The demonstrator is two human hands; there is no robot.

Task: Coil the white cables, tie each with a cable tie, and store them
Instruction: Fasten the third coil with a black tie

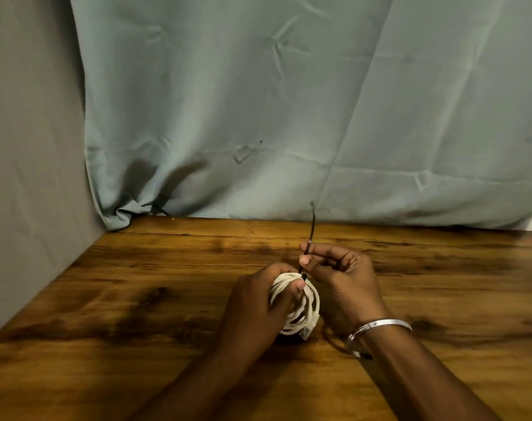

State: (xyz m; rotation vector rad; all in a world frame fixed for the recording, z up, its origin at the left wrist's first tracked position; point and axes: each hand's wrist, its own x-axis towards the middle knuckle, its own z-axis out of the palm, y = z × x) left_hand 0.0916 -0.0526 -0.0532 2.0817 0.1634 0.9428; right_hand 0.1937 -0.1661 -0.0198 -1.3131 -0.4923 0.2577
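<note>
Our left hand (258,302) grips the coiled white cable (301,305) just above the brown wooden table (137,299), and our right hand (340,275) pinches the thin black cable tie (310,235) that rises from the coil. We judge the tying step is in progress; next the tail needs a firm pull. Behind hangs a pale green cloth (289,101).

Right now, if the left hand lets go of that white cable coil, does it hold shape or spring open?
Probably springs: the white cable coil has loose, uneven loops. The black cable tie looks unfinished, tail sticking up from the right hand. Likely light.
</note>
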